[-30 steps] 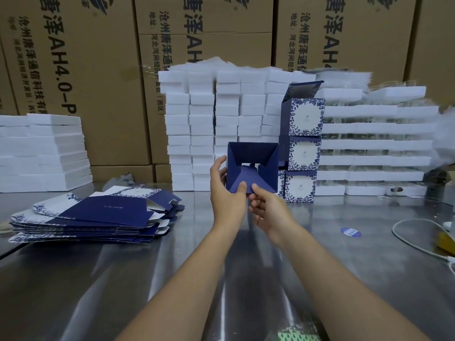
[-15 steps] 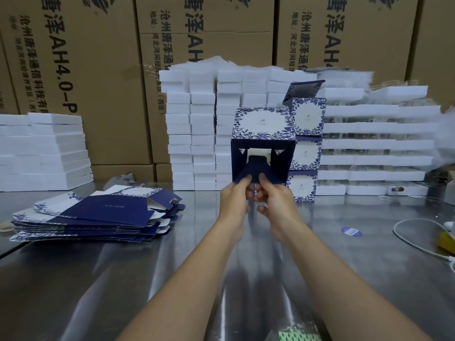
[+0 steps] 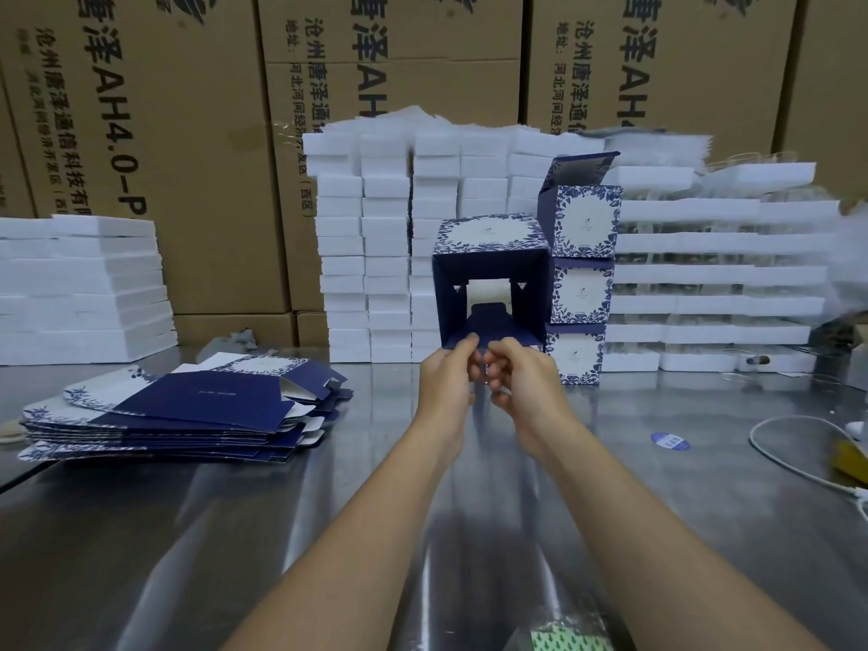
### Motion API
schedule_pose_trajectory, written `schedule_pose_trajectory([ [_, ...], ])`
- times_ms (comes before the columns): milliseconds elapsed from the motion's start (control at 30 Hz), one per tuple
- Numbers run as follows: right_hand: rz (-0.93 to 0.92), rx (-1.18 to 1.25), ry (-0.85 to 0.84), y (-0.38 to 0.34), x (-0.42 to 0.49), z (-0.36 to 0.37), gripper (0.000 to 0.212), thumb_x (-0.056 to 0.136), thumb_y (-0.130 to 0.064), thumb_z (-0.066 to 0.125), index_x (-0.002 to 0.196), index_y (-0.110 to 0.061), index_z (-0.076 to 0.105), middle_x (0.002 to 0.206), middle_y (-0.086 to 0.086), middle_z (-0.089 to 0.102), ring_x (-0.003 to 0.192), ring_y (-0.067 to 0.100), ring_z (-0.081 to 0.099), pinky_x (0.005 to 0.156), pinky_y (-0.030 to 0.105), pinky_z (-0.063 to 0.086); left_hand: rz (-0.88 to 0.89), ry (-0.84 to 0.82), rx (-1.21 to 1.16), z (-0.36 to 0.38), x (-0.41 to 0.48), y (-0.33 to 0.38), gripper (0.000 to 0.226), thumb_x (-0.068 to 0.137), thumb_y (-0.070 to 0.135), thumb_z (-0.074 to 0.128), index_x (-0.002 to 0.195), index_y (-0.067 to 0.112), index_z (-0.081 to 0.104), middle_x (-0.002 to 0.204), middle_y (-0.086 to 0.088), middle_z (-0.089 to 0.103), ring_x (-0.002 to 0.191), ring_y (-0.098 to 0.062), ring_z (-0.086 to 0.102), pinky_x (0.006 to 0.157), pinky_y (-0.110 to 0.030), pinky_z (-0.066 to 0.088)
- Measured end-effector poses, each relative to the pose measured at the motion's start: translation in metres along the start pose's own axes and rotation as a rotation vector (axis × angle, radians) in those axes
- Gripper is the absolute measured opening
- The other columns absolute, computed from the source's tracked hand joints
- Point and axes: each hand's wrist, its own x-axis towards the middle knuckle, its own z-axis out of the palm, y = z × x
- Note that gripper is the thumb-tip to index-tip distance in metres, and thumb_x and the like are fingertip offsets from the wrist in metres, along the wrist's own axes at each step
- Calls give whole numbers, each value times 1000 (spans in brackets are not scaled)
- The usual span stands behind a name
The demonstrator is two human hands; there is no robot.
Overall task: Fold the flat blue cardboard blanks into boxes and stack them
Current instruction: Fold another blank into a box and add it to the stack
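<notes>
Blue box (image 3: 491, 242), lower edge behind curled fingers (image 3: 508, 358)

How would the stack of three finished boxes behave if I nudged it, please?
The stack of three boxes would probably tip: it is tall and narrow. Being hollow thin card, it likely feels light and slides easily on the shiny metal table.

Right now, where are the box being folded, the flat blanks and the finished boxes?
Box being folded (image 3: 488, 237): head view, patterned top panel.
Flat blanks (image 3: 202, 397): head view, top sheet's dark blue panel.
Finished boxes (image 3: 582, 291): head view, middle box's front face.
</notes>
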Motion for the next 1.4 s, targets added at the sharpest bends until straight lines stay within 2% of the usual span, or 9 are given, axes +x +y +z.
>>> schedule_pose_trajectory([
  [167, -9, -25, 33, -2, 1, 0, 24, 89, -13, 60, 66, -11, 60, 54, 0, 50, 44, 10, 41, 43, 20, 32, 41, -64, 31, 2, -4, -1, 39, 100, 26, 60, 63, 14, 61, 57, 2, 60, 50, -6, 55, 49, -15, 42],
  [267, 1, -58, 25, -1, 1, 1, 25, 87, -17, 61, 62, -15, 61, 56, 0, 50, 45, 9, 40, 44, 21, 31, 62, -76, 33, 3, -4, -1, 31, 98, 24, 58, 71, 9, 60, 58, 1, 59, 51, -7, 55, 50, -17, 43],
  [400, 61, -11, -23, 2, 3, -1, 33, 90, -23, 54, 57, -19, 60, 59, 1, 51, 49, 12, 39, 51, 27, 29, 64, -80, 39, 2, -2, -1, 35, 99, 22, 54, 65, 14, 54, 55, 4, 57, 50, -8, 53, 54, -22, 43],
  [600, 37, -51, 18, 8, 2, 5, 29, 92, -16, 48, 63, -16, 55, 52, -3, 48, 42, 8, 39, 41, 19, 30, 21, -42, 58, -2, -1, -5, 33, 97, 25, 57, 66, 16, 54, 61, 2, 57, 58, -11, 51, 63, -29, 40],
  [867, 78, -27, 21, 8, 0, 4, 31, 93, -21, 51, 62, -17, 54, 52, -3, 47, 44, 11, 37, 47, 24, 28, 56, -33, 95, 0, -1, -3, 38, 98, 18, 49, 60, 17, 43, 52, 6, 50, 48, -8, 45, 59, -29, 38],
  [1000, 64, -31, 94, 9, 1, 4, 30, 96, -18, 46, 66, -16, 49, 50, -5, 40, 43, 11, 36, 43, 22, 27, 57, -31, 136, 3, -1, -5, 35, 95, 17, 49, 61, 18, 39, 54, 4, 43, 57, -13, 41, 61, -31, 35],
  [1233, 54, -100, 42, 9, 0, 3, 30, 91, -16, 47, 61, -17, 46, 46, -6, 45, 39, 9, 36, 41, 20, 28, 61, -95, 130, -1, 2, -11, 37, 94, 17, 54, 58, 16, 58, 53, 3, 56, 46, -6, 50, 45, -13, 40],
  [1333, 95, -116, 6, 12, -1, 5, 35, 92, -22, 50, 57, -19, 50, 51, -3, 50, 46, 12, 37, 50, 26, 29, 49, -82, 130, -4, 5, -10, 54, 95, 15, 52, 42, 23, 53, 50, 4, 54, 44, -8, 49, 46, -16, 41],
  [1400, 131, -31, 5, 15, 0, 6, 41, 96, -24, 46, 56, -19, 51, 51, -3, 47, 47, 12, 36, 48, 25, 26, 35, -95, 135, -5, 5, -9, 52, 96, 17, 52, 44, 23, 51, 51, 3, 54, 46, -10, 49, 48, -18, 42],
])
